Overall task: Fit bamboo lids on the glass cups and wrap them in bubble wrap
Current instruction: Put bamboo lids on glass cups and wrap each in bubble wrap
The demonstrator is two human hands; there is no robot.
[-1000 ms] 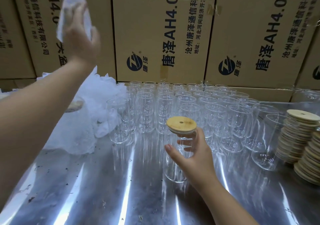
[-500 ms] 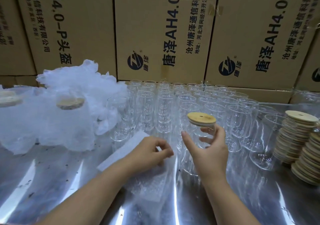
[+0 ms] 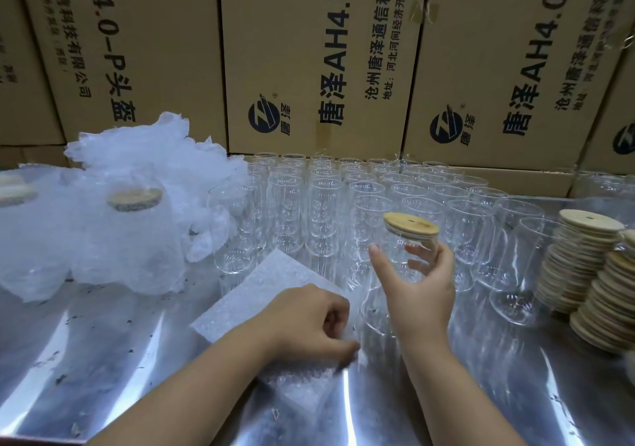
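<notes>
Clear glass cup (image 3: 409, 256) with round bamboo lid (image 3: 411, 226) fitted, upright on the shiny metal table (image 3: 103, 359) — the right hand (image 3: 417, 294) has fingers and thumb curled round its upper wall. Just left of the cup, the left hand (image 3: 309, 325) pinches a flat white bubble-wrap sheet (image 3: 261, 287) with curled fingers; rows of empty clear glasses (image 3: 323, 205) stand behind the cup.

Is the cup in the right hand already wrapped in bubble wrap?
No, the cup in the right hand is bare glass; the left hand pinches the bubble wrap beside it.
</notes>
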